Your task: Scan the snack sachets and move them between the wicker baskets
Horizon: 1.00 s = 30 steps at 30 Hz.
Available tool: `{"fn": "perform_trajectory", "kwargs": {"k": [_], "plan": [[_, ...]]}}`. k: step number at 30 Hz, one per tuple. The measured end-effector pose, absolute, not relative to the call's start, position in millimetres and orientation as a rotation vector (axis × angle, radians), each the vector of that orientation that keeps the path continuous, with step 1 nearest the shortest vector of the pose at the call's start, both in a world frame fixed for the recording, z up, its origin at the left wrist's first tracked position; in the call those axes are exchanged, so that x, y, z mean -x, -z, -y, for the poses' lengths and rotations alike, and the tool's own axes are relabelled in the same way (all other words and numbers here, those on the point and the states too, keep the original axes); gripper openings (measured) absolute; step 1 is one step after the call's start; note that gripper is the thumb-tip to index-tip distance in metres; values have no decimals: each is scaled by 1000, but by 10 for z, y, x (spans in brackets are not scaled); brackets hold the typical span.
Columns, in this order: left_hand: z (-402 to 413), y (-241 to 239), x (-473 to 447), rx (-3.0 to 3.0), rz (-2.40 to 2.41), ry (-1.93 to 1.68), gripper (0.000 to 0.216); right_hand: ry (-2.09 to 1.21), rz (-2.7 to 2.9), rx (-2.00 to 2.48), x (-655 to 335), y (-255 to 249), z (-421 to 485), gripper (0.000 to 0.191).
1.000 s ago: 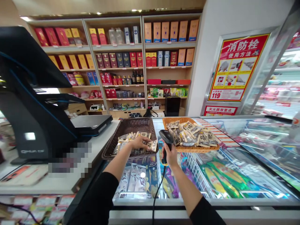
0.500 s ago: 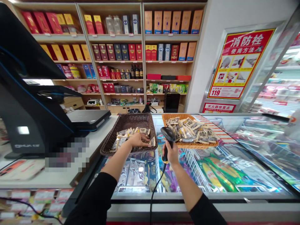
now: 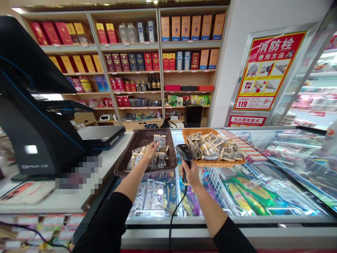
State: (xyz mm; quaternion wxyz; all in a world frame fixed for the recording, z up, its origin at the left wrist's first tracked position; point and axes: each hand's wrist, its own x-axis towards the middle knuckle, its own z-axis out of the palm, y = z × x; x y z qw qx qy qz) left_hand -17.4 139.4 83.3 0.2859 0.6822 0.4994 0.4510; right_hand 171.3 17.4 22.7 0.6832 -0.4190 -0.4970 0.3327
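My left hand [image 3: 150, 151] is inside a dark brown wicker basket [image 3: 137, 138] of small snack packets and pinches one packet [image 3: 159, 141], lifted upright above the others. My right hand [image 3: 190, 174] is closed round the handle of a black barcode scanner [image 3: 184, 154], held just right of that basket with its head pointing toward the packet. The scanner's black cable [image 3: 175, 214] hangs down toward me. A lighter orange basket [image 3: 219, 163] holding several similar packets sits to the right of the scanner. Both baskets rest on the glass lid of a chest freezer [image 3: 263, 168].
A black point-of-sale terminal [image 3: 31, 116] stands on the white counter [image 3: 65, 200] at left. Frozen goods show under the freezer glass. Wooden shelves [image 3: 158, 70] of boxed goods and bottles fill the back wall. A red fire-hydrant poster [image 3: 265, 70] hangs at right beside a glass-door chiller [image 3: 313, 91].
My left hand has risen from among the packets in the brown basket with one packet lifted upright. The scanner has shifted slightly left toward it.
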Motion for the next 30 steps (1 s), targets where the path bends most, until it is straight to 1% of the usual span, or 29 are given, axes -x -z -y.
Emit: {"fn": "perform_trajectory", "kwargs": {"k": [2, 5, 8, 12, 15, 20, 30], "plan": [[-1391, -826, 193, -1797, -1344, -1180, 47, -797, 1196, 902, -1701, -250, -146, 35], [-1365, -826, 186, -1732, -1338, -1148, 46, -860, 1249, 860, -1668, -298, -100, 33], [-1346, -835, 144, -1634, -1192, -1101, 45, -845, 1262, 852, -1645, -321, -77, 34], [-1388, -802, 114, -1574, -1017, -1049, 54, -871, 1258, 828, -1652, -312, -82, 32], [-1448, -736, 132, -1550, -1083, -1086, 54, -917, 1199, 791, -1653, -305, -92, 35], [-1482, -677, 165, -1613, -1242, -1105, 48, -993, 1144, 757, -1624, -304, -101, 41], [-1543, -627, 204, -1799, -1301, -1086, 39, -1084, 1133, 697, -1609, -285, -102, 39]]}}
